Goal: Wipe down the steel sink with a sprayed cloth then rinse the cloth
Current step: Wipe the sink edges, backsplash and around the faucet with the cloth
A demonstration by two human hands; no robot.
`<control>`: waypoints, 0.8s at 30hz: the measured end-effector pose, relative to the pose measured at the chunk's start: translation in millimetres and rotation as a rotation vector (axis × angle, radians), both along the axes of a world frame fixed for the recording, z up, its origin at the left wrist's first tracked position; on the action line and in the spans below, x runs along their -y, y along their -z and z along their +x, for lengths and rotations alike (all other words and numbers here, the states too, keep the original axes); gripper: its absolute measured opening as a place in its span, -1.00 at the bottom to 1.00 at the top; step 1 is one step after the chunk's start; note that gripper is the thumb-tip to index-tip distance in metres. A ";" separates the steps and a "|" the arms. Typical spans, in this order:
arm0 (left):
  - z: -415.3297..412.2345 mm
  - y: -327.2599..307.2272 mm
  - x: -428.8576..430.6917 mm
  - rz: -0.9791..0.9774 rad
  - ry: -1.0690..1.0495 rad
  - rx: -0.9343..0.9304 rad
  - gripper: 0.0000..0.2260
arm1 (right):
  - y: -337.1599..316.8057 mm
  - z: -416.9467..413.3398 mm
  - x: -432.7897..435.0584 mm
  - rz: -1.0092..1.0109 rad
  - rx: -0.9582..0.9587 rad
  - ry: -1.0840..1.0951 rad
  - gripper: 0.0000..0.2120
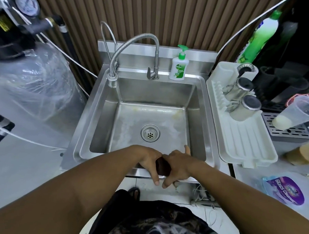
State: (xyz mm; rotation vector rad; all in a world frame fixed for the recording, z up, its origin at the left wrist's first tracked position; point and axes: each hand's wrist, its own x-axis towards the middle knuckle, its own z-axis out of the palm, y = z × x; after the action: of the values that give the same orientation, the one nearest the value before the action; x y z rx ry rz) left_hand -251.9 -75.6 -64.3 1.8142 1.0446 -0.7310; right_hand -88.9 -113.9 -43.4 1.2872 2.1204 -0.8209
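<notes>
Both hands were at the front rim of the steel sink (104,114), with the dark brown cloth (163,166) bunched between them. My left hand (148,160) curled round its left side, thumb pointing down over the rim. My right hand (180,165) gripped the right side, one finger sticking out toward the basin. The cloth was a small wadded lump and looked soft; I couldn't tell if it was damp. Step, as I judged it: wiping the front edge or just starting the wipe, with the basin not yet done. The brushed-steel floor had a whitish film around the round perforated drain strainer (150,132) and a yellowish stain (176,115) in the back right corner. The next move probably called for carrying the cloth down into the basin, spreading it flatter and pressing firmly along the floor and square corners; the stain likely needed extra rubbing. Rinsing would come later and meant reaching the lever (149,73) of the faucet (135,43), a ribbed flexible metal gooseneck at the back ledge. Beside it stood a Dettol pump bottle (179,68), white plastic with a green pump. To the right was a white ridged plastic drainer tray (241,138) holding shiny steel cups (243,87), and near me a crinkly purple-labelled glass cleaner pouch (285,189).
</notes>
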 end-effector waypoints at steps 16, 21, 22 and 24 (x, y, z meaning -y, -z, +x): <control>-18.7 5.6 -2.5 -0.029 -0.021 -0.021 -0.27 | 13.2 -22.6 4.8 0.023 -0.062 0.032 -0.02; -7.3 0.6 3.5 0.016 0.010 0.000 -0.30 | 10.3 -7.9 8.4 0.040 -0.057 0.039 0.04; -9.2 0.7 5.8 0.074 0.035 -0.010 -0.18 | 11.1 -6.3 10.6 0.046 -0.060 0.031 0.09; -17.4 2.7 14.3 0.188 0.073 0.009 -0.06 | 12.9 -7.0 17.1 0.065 -0.035 -0.011 0.22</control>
State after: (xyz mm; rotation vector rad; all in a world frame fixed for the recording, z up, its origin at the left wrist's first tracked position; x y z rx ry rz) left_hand -269.3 -90.0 -67.0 2.0231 1.0762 -0.6865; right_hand -96.0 -131.0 -56.3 1.3018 2.1967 -0.7814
